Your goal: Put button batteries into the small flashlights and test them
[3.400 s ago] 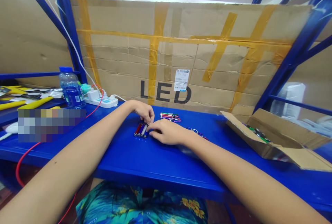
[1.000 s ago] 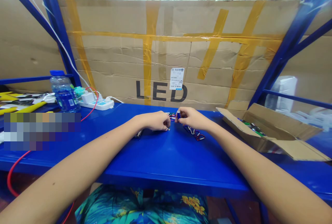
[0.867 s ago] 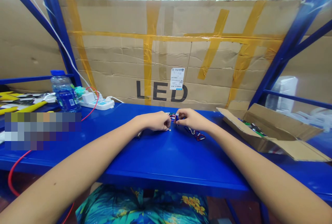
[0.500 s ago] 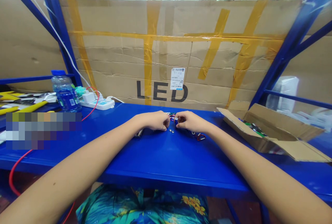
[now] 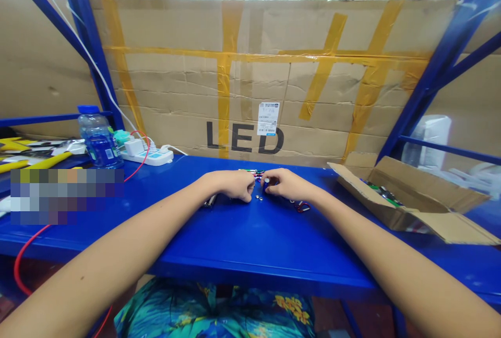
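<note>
My right hand [image 5: 285, 182] is closed, its thumb and fingers around a small blue cylinder [image 5: 266, 184] with a silver top, which stands about upright. My left hand [image 5: 239, 185] is curled just to the left; its fingertips point down, and what they hold, if anything, is hidden. Between the hands, slightly nearer me, lie two tiny round silver pieces [image 5: 259, 198] on the blue table [image 5: 250, 239]. Several slim coloured metallic items [image 5: 256, 173] lie behind the hands, partly covered. A red carabiner clip [image 5: 302, 207] rests below my right wrist. Dark slim pieces [image 5: 210, 201] show beside my left wrist.
An open cardboard box [image 5: 410, 215] with green and dark items stands at right. To the left are a bottle of blue liquid [image 5: 99, 140], a white power strip [image 5: 152, 157], a red cable [image 5: 25, 246] and yellow-handled tools [image 5: 55, 161]. A large cardboard sheet [image 5: 176, 93] closes off the back.
My left hand has dipped slightly toward me and its fingers have curled in, uncovering more of the coloured items behind. My right hand keeps its grip on the blue cylinder, nearly still.
</note>
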